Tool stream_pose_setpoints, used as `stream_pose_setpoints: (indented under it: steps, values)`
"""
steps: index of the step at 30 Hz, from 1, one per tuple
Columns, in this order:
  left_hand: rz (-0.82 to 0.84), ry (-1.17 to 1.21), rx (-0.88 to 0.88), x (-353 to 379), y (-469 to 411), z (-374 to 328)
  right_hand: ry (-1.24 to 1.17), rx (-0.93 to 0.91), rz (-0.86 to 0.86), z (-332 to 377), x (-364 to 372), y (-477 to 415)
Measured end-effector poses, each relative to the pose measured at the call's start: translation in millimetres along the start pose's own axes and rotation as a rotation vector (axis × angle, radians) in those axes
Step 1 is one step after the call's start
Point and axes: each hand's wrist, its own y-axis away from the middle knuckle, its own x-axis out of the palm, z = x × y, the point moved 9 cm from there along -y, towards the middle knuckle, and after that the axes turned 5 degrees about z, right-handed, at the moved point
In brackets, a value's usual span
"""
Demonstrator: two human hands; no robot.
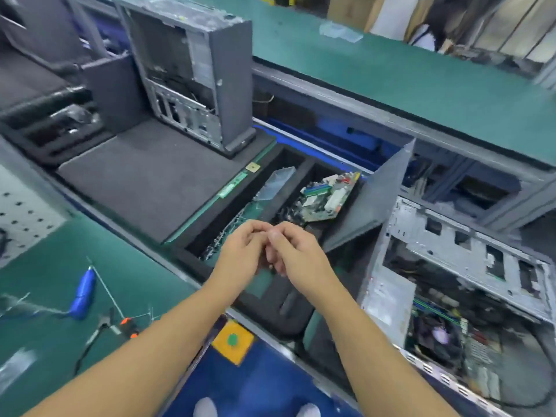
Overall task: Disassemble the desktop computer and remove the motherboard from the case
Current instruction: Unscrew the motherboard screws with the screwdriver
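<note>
The light is bright and even, leaving only a soft shadow just beneath the fingers (255, 228). Motion blur smears the whole frame, heaviest at the open case (451, 257) to the fingers' right. The bench edge (391, 115) beyond them bows from wide-angle distortion.

Forearms (144, 341) enter from 7 and 5 o'clock; left hand (240, 251) and right hand (296, 251) meet at centre, curled fingers (255, 228) touching tip to tip.
</note>
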Motion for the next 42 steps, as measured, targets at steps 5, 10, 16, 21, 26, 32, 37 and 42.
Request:
stream_pose_setpoints:
  steps: [5,10,16,21,26,32,37,42]
  values:
    - [-0.203,-0.311,-0.158,-150,24,65,0.048,0.143,0.152,-40,130,-53]
    - [-0.310,-0.653,-0.538,-261,72,166,0.144,0.302,0.256,-103,228,-77]
    - [-0.223,-0.673,-0.760,-302,94,250,0.342,0.505,0.416,-185,304,-75]
    - [-0.247,-0.578,-0.825,-306,97,274,0.682,0.542,0.559,-223,343,-62]
    - [-0.397,-0.109,-0.846,-302,101,285,0.704,0.575,0.508,-235,360,-55]
    - [-0.401,0.161,-0.810,-300,99,270,0.461,0.545,0.464,-205,342,-64]
    - [-0.301,0.407,-0.729,-275,77,230,0.276,0.396,0.286,-141,281,-67]
    - [-0.101,0.590,-0.593,-195,36,148,0.054,0.070,-0.117,-63,176,-48]
